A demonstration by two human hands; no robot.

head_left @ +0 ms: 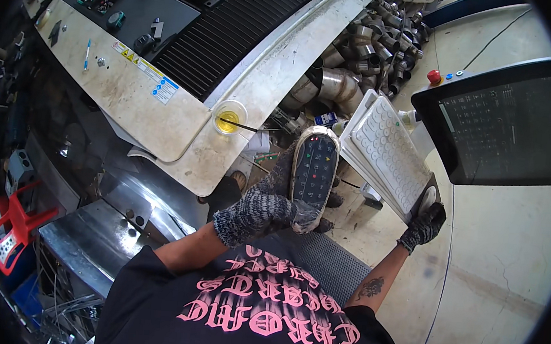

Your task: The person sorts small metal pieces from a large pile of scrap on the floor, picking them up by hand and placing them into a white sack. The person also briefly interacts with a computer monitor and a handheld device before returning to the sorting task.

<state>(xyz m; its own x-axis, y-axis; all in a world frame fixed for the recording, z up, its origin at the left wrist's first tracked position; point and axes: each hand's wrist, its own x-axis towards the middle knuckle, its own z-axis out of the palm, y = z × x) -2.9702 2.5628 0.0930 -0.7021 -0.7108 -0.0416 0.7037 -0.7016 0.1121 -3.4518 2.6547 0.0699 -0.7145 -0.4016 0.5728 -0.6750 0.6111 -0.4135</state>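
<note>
My left hand, in a grey knitted glove, is closed round the lower end of a handheld remote control. The remote is long, with a dark keypad, small lit red spots and a worn, pale wrapped casing. Its keypad faces me. My right hand, gloved in the same dark knit, rests over a white computer mouse with its fingers curled on it. Beside the mouse lies a white keyboard with round keys, on a tilted shelf. Its near end is next to my right hand.
A dark monitor stands at the right, near a red push button. Ahead, a cup of yellow liquid sits on the corner of a pale machine frame. Metal pipe pieces are heaped behind the keyboard. A red stool is at the left.
</note>
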